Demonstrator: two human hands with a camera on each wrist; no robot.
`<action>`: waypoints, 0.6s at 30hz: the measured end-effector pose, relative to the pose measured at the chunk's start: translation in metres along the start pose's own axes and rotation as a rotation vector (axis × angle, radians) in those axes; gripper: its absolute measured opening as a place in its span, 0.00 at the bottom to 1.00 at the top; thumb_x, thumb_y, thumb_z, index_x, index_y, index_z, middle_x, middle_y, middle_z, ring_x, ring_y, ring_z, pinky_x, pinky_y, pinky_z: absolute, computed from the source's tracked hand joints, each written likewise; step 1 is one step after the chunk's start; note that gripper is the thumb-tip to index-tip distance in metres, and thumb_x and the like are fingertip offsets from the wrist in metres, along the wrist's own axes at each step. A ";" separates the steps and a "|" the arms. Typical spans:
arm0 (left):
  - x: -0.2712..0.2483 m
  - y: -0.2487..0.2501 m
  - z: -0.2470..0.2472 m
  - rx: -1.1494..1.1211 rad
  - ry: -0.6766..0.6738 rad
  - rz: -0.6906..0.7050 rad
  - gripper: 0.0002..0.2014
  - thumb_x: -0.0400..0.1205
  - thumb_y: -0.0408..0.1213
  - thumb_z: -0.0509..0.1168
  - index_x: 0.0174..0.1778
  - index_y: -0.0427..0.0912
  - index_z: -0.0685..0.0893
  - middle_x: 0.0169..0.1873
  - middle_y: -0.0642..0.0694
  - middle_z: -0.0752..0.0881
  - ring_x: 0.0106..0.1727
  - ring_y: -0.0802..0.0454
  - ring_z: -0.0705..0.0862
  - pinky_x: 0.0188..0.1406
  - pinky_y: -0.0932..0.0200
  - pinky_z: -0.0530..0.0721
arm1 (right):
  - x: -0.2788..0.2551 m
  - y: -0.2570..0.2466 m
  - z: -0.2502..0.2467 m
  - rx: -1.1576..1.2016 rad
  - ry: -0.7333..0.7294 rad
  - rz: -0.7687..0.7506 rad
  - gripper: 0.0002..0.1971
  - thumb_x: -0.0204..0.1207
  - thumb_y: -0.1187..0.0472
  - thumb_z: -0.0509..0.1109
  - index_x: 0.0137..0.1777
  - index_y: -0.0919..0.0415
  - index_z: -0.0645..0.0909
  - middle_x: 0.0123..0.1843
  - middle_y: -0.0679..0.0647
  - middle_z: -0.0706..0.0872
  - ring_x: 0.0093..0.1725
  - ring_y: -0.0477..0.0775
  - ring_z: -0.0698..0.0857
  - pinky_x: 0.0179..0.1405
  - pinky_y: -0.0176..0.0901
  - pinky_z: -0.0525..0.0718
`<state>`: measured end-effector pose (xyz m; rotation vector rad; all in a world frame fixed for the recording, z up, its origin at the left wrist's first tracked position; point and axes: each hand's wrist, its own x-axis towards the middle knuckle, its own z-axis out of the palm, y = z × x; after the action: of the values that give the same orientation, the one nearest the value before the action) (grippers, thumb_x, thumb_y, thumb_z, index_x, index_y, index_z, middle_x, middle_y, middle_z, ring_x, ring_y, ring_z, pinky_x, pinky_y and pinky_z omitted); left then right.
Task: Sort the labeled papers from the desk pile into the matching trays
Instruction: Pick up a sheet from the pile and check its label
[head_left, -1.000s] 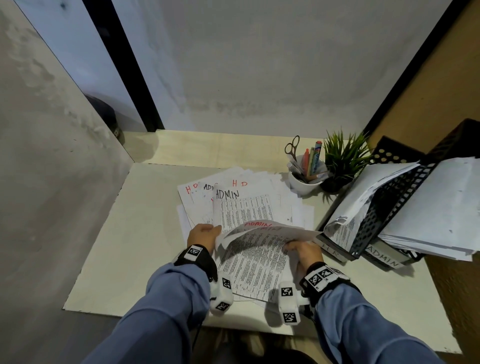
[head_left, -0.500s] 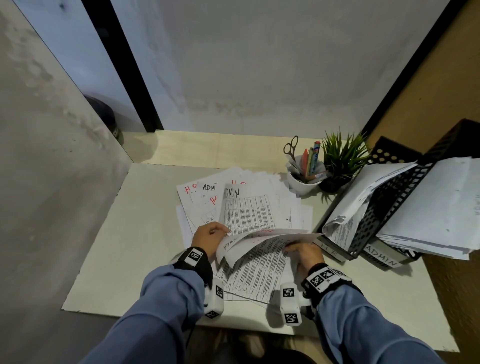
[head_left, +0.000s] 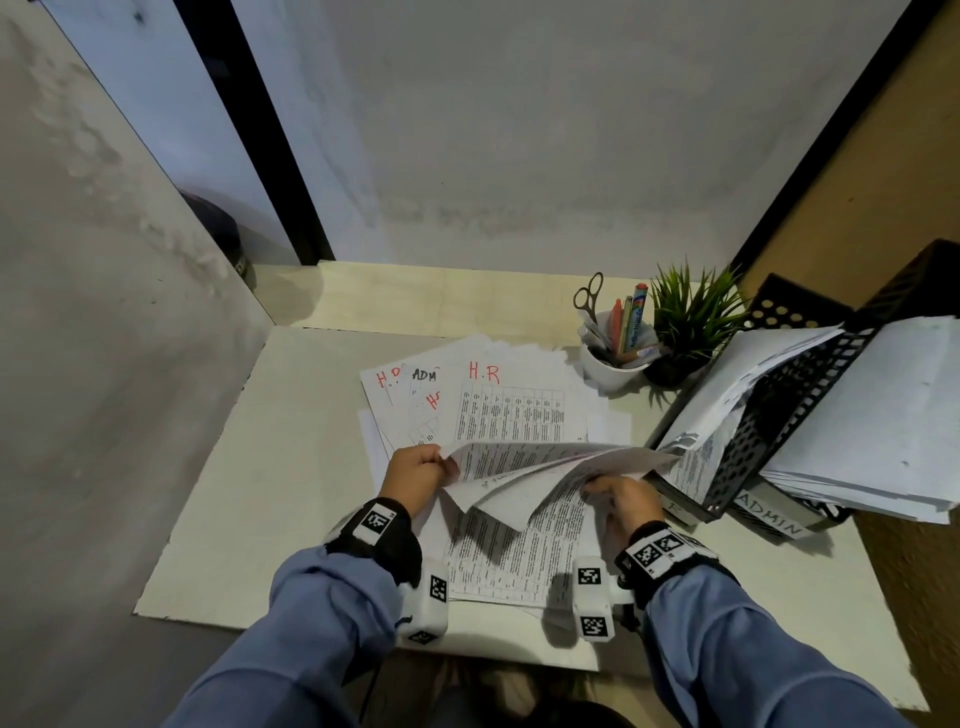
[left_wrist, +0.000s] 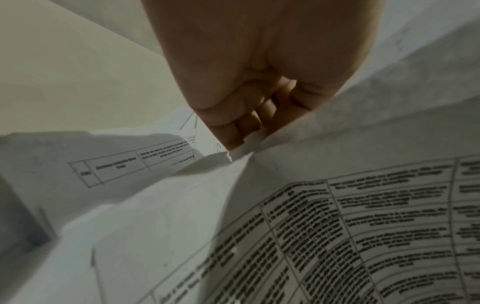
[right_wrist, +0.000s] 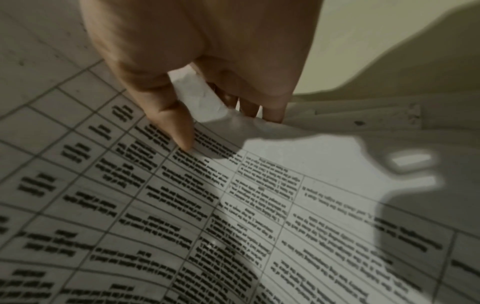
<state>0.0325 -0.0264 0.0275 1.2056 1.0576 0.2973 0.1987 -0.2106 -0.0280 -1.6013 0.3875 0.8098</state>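
Note:
A fanned pile of printed papers (head_left: 498, 410) lies mid-desk, its top sheet marked "H.R" in red, with "ADM" and "H" labels peeking out at the left. Several sheets (head_left: 535, 467) are lifted and curled toward me over a printed sheet on the desk. My left hand (head_left: 441, 464) pinches their left edge; the left wrist view shows the left hand (left_wrist: 241, 142) curled on a paper corner. My right hand (head_left: 597, 483) holds their right side; the right hand (right_wrist: 223, 123) has its thumb on the print and fingers behind the edge. Black mesh trays (head_left: 810, 384) stand at the right.
The trays are stuffed with white paper; a tag reading "ADMIN" (head_left: 771, 519) sits on the lower front one. A white cup (head_left: 613, 364) of pens and scissors and a small green plant (head_left: 691, 317) stand behind the pile. Walls close in left and behind.
The sheet marked ADMIN has been peeled off the pile and curled toward me with the other held sheets, uncovering the H.R sheet. Both hands kept their hold on the sheets.

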 end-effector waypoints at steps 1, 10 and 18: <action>0.000 0.001 -0.001 0.009 -0.019 -0.012 0.18 0.67 0.09 0.51 0.24 0.33 0.78 0.24 0.42 0.79 0.32 0.47 0.77 0.34 0.62 0.75 | 0.000 0.001 0.003 0.015 -0.007 -0.006 0.17 0.46 0.70 0.76 0.39 0.71 0.85 0.39 0.65 0.87 0.37 0.61 0.83 0.24 0.38 0.80; -0.006 0.021 0.003 -0.050 -0.047 0.034 0.22 0.81 0.46 0.67 0.67 0.41 0.70 0.59 0.44 0.81 0.54 0.45 0.83 0.44 0.63 0.85 | -0.043 -0.037 0.034 0.211 -0.133 -0.127 0.18 0.66 0.83 0.68 0.57 0.74 0.79 0.56 0.65 0.88 0.53 0.59 0.88 0.58 0.49 0.81; -0.026 0.086 0.014 -0.002 0.100 0.468 0.11 0.78 0.29 0.69 0.55 0.39 0.83 0.44 0.48 0.87 0.45 0.52 0.86 0.37 0.72 0.85 | -0.112 -0.110 0.045 0.041 -0.174 -0.739 0.14 0.75 0.75 0.67 0.43 0.53 0.83 0.40 0.46 0.87 0.36 0.33 0.85 0.39 0.26 0.83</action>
<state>0.0580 -0.0199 0.1142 1.4417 0.8481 0.7262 0.1803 -0.1667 0.1279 -1.4635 -0.3068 0.3579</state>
